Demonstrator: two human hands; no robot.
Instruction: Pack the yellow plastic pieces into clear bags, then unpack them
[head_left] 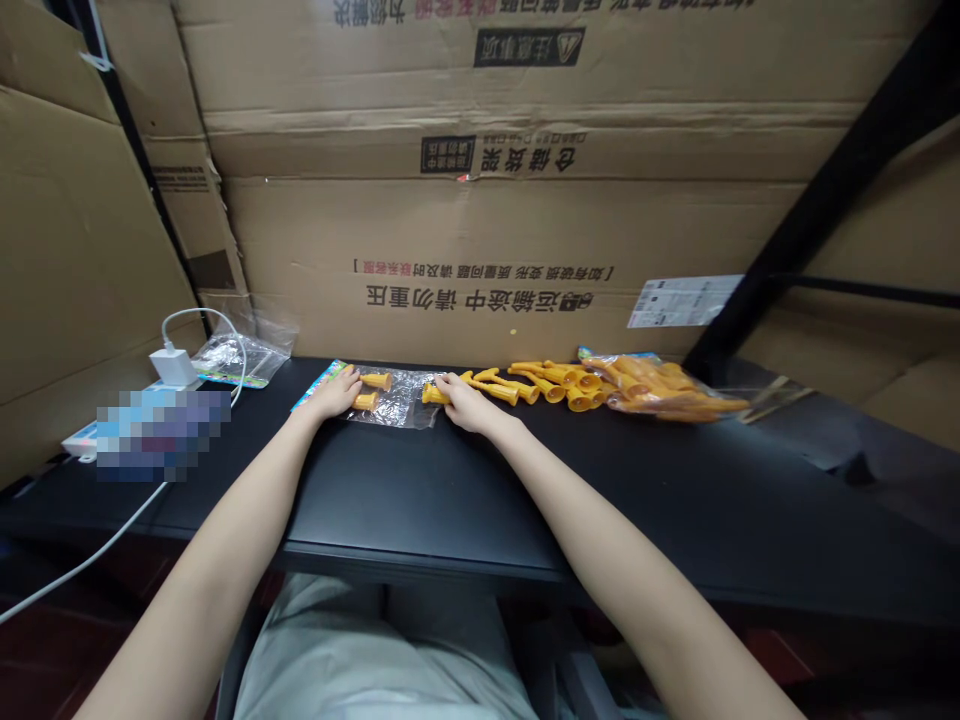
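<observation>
My left hand point(335, 394) is closed on the header end of a clear plastic bag point(409, 402) that lies flat on the black table. Two yellow flared plastic pieces, like small toy horns point(375, 381), stick out beside its fingers, over or inside the bag; I cannot tell which. At the bag's right end, my right hand point(466, 404) grips a yellow toy horn point(433, 394), its wide end pointing left. More loose yellow horns point(551, 381) lie in a row just right of that hand, with narrow ends and hollow flared ends showing.
A filled bag of yellow horns point(660, 385) lies at the right back. On the left are an empty clear bag point(251, 345), a white charger point(174, 367) on a power strip point(79, 442), and a white cable point(120, 535). A cardboard wall point(480, 220) closes off the back of the black table point(420, 500).
</observation>
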